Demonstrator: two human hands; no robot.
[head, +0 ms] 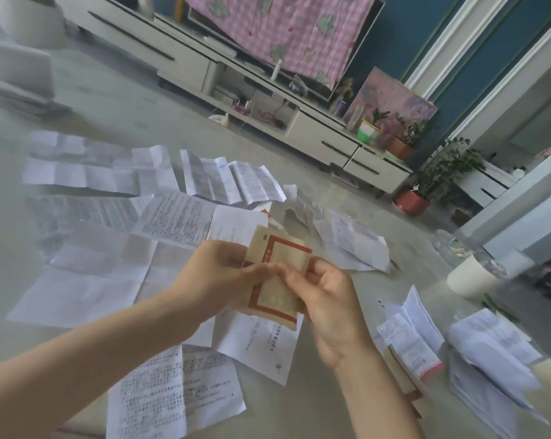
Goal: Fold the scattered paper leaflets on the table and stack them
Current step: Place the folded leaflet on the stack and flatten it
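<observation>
Now both hands are closed on one leaflet: the left hand [223, 267] pinches the tan leaflet with a red border [277, 280] from its left edge, and the right hand [328, 299] grips it from the right and below, the fingertips of both meeting over the middle. The paper is lifted above the table [315, 403], not lying on it. I judge that the step in hand is the folding of this leaflet — it looks already doubled, and the next move asks to press the crease flat and then carry it to the folded ones.

Under and around the hands the unfolded white leaflets [115, 248] are spread, some overlapping; one crumpled sheet [340, 232] lies just beyond. To the right the folded leaflets [410, 337] and a thicker pile [496, 359] lie well apart from the scatter, so much remains to do.

Containers: a white cup [473, 275] stands near the right edge — what is in it I cannot tell
</observation>
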